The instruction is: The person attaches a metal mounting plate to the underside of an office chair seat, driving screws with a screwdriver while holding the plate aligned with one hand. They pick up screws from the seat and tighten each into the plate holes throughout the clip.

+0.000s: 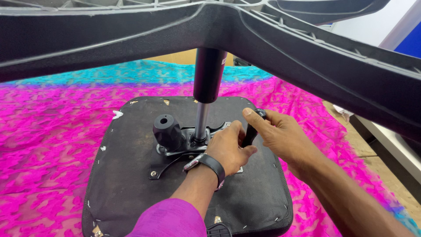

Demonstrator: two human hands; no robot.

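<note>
Hands meet at the upturned seat (131, 184): left hand (228, 147) rests on the mechanism (184, 145), grip loose; right hand (283, 134) grips the lever (252, 131).

Head view, person's own body only: the left hand (228, 147) is bare, with no glove or ring visible on its fingers (237, 131), and its wrist carries a watch (206, 164) with a wide black band and a silver-coloured metal case showing at the inner edge. Left forearm is uncovered from the watch back to a bright magenta sleeve (169, 219), smooth fabric, which ends near the elbow at the bottom frame edge. The right hand (285, 136) is likewise bare, short-trimmed nails, no jewellery seen, and the right forearm shows no sleeve or strap within the frame.
</note>
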